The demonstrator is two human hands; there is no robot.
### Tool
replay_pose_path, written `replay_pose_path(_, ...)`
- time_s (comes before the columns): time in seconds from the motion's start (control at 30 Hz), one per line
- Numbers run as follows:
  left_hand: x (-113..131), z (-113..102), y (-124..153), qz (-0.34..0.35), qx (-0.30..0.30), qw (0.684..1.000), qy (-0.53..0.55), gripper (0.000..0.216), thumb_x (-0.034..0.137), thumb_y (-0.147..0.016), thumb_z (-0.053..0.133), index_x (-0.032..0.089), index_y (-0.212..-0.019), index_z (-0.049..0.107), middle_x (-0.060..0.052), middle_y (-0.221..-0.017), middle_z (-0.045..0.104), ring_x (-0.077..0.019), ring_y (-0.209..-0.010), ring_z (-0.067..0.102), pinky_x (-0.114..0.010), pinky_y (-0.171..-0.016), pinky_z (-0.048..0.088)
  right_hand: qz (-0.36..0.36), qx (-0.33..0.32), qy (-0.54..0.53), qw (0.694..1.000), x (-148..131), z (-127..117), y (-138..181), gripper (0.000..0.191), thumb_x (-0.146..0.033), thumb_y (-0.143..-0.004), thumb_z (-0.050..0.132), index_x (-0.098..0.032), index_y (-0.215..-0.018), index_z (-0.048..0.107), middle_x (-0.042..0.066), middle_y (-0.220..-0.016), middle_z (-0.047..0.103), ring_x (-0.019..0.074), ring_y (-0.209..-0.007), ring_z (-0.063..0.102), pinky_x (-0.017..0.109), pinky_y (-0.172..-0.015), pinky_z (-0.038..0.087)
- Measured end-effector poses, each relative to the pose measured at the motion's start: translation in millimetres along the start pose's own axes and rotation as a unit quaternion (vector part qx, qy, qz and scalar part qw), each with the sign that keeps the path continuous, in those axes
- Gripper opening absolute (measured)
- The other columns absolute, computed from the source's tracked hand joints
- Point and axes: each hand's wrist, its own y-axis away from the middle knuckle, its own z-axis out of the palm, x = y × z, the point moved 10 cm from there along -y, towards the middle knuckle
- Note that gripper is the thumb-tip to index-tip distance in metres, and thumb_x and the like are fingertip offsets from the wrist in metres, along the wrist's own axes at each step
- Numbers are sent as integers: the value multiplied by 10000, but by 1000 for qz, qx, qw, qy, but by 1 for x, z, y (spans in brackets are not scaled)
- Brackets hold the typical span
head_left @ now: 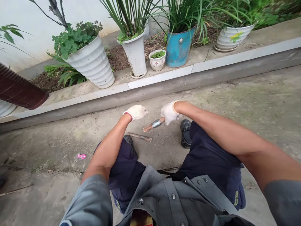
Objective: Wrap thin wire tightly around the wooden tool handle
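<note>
My right hand (169, 113), in a white knitted glove, is closed around a short wooden stick (148, 127) with silvery wire (157, 123) wound about its middle. The stick's free end points to the left, above the concrete. My left hand (136, 112), gloved too, is apart from the stick, to its upper left. Its fingers are curled together, and what they pinch, if anything, is too small to see. Below the hands a second wooden stick (138, 137), also bound with some wire, lies on the ground beside my left shoe (130, 142).
Along the raised bed's tiled ledge (162, 76) stand potted plants: a ribbed white pot (92, 64), a tall white pot (135, 55), a small patterned pot (157, 62) and a blue bucket (180, 48). A brown pot (21, 88) leans in from the left. A pink object (81, 156) lies on the concrete.
</note>
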Motion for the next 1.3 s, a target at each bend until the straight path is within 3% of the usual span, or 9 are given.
replay_pose_path(0.1,10,0,5,1,-13,1000,7,512,512,-980,472,158,-905,833,-157,-836,764,-238,-703,614,-352,-661,368,60,99,80,990,-1,-23,-9,215,-245,-685,860,-136,-858,794,157,-800,741,379,-979,768,457,-845,596)
replay_pose_path(0.23,25,0,11,11,-26,999,39,542,539,-995,447,175,-848,820,-106,-760,730,-208,-649,586,-337,-634,371,131,191,41,972,4,-46,-16,256,-354,-796,829,-186,-988,850,208,-986,789,445,-1156,736,557,-946,581)
replay_pose_path(0.43,23,7,11,30,-22,994,101,495,559,-970,505,195,-803,796,-68,-756,718,-186,-651,570,-318,-631,384,183,264,49,946,21,-73,-8,373,-329,-856,764,-140,-1169,840,239,-1114,793,417,-1124,756,485,-935,580)
replay_pose_path(0.57,12,13,9,17,-33,993,116,490,579,-957,536,192,-767,769,-63,-708,674,-183,-628,515,-330,-614,357,102,286,-32,952,19,-82,12,387,-471,-930,691,-168,-1136,815,168,-981,800,308,-932,785,336,-777,561)
replay_pose_path(0.73,8,10,9,26,-34,992,114,471,581,-934,548,189,-776,758,-47,-708,638,-179,-630,490,-334,-606,338,-43,264,-228,936,-1,-77,41,355,-526,-957,723,-172,-965,692,45,-698,710,133,-532,629,232,-540,453)
replay_pose_path(0.97,-6,-7,21,8,-20,990,141,405,531,-905,596,194,-908,820,-28,-769,685,-178,-686,533,-297,-637,376,-186,98,-325,922,-25,-51,59,475,-592,-848,851,-172,-931,645,24,-686,702,124,-551,626,216,-518,484)
replay_pose_path(1.13,-9,-18,22,-3,0,991,131,398,468,-933,576,171,-874,833,-57,-760,693,-194,-730,545,-305,-676,392,-129,-55,-194,971,-27,0,36,430,-534,-788,871,-164,-911,690,23,-662,687,166,-542,647,259,-527,519)
replay_pose_path(1.23,-6,-17,20,-11,-5,993,121,403,462,-926,570,181,-794,827,-75,-726,691,-205,-701,559,-323,-665,389,-32,-35,-51,998,-16,9,13,324,-432,-788,829,-131,-856,729,67,-640,675,217,-594,684,308,-589,538)
replay_pose_path(1.3,-1,-15,20,-10,-13,994,112,435,481,-927,554,190,-720,803,-80,-710,698,-200,-664,562,-328,-646,383,20,41,18,999,-10,-6,-1,264,-361,-755,820,-116,-838,769,113,-682,702,278,-734,740,350,-687,565)
